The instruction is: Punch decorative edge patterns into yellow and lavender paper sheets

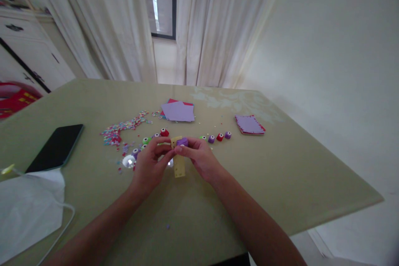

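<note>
My left hand (151, 160) and my right hand (202, 153) meet over the middle of the table. A narrow pale-yellow strip with small dark dots or holes (179, 167) hangs upright between them, pinched by the left fingertips. Between my right thumb and fingers is a small purple piece (182, 141), held against the strip's upper part. Just beyond the hands lie small coloured pieces with eye-like white spots, among them a red one (164, 132) and a purple one (211, 139). A shiny clear disc (129, 161) lies beside my left hand.
Confetti-like bits (120, 130) are scattered at the left. Lilac and red sheets (178, 111) lie behind the hands, and a smaller stack with notched edges (249, 124) is at the right. A phone (57, 147) and a white mask (31, 212) lie on the left side.
</note>
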### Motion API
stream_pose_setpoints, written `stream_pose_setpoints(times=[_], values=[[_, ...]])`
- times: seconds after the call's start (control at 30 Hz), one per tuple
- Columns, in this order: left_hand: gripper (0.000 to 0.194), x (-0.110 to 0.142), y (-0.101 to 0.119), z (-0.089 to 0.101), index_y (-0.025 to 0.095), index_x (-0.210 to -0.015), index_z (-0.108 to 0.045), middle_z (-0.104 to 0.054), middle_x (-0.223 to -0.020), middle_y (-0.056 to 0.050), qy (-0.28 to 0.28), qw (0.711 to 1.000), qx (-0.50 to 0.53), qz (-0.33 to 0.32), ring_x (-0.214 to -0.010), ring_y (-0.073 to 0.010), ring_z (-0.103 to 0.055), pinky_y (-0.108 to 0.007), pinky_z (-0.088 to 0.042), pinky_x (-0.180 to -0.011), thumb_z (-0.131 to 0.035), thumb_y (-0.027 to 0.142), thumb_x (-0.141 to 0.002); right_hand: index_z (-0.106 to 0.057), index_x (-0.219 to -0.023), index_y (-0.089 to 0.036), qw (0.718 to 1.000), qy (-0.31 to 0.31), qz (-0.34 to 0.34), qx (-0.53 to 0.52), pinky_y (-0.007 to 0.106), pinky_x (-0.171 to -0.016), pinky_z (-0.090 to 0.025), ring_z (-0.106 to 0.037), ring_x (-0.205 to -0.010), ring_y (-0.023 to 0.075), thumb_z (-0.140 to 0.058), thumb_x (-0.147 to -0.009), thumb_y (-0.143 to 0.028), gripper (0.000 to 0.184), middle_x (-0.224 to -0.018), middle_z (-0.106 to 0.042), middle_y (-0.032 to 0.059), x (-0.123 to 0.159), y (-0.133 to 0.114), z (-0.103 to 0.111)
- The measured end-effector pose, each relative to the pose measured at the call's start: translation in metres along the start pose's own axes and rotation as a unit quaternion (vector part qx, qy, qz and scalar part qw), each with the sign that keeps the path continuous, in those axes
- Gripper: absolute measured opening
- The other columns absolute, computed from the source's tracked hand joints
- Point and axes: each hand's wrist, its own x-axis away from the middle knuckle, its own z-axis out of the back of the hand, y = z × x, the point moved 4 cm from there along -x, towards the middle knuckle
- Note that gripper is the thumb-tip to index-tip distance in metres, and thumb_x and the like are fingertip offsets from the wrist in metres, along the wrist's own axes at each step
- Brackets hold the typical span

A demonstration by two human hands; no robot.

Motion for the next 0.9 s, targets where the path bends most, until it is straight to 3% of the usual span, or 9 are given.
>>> stream_pose_setpoints(times=[0.17,0.4,0.9], values=[[0.039,0.0,0.002,0.0,0.022,-0.11,-0.063,-0.084,-0.086,-0.005,-0.003,1.0,0.002,0.014,-0.078,-0.0237,-0.081,-0.03,-0.062,-0.069,-0.085,0.041,-0.085,-0.085,-0.092,-0.021,0.999,-0.003,-0.013,-0.042,0.032,-0.086,-0.048,-0.066,-0.08,0.0172,-0.097,-0.068,-0.046,0.037,-0.086,-0.078,0.0018,-0.001,0.006,-0.002],[0.054,0.002,0.005,-0.007,0.02,-0.125,-0.062,-0.081,-0.078,-0.001,-0.035,0.996,0.046,0.071,-0.074,-0.0205,-0.079,-0.026,-0.06,-0.067,-0.087,0.044,-0.084,-0.082,-0.085,-0.018,0.995,0.025,-0.04,-0.092,0.026,-0.069,-0.045,-0.061,-0.068,0.0128,-0.1,-0.063,-0.048,0.041,-0.078,-0.075,0.0,0.0,0.008,-0.004],[0.05,0.002,0.004,-0.005,0.02,-0.127,-0.063,-0.084,-0.089,-0.005,-0.048,0.997,-0.007,0.054,-0.083,-0.024,-0.081,-0.03,-0.061,-0.072,-0.082,0.047,-0.089,-0.081,-0.087,-0.019,0.995,0.027,-0.036,-0.088,0.028,-0.075,-0.048,-0.064,-0.071,0.0144,-0.099,-0.065,-0.046,0.039,-0.082,-0.076,0.0011,0.0,0.012,-0.004]])
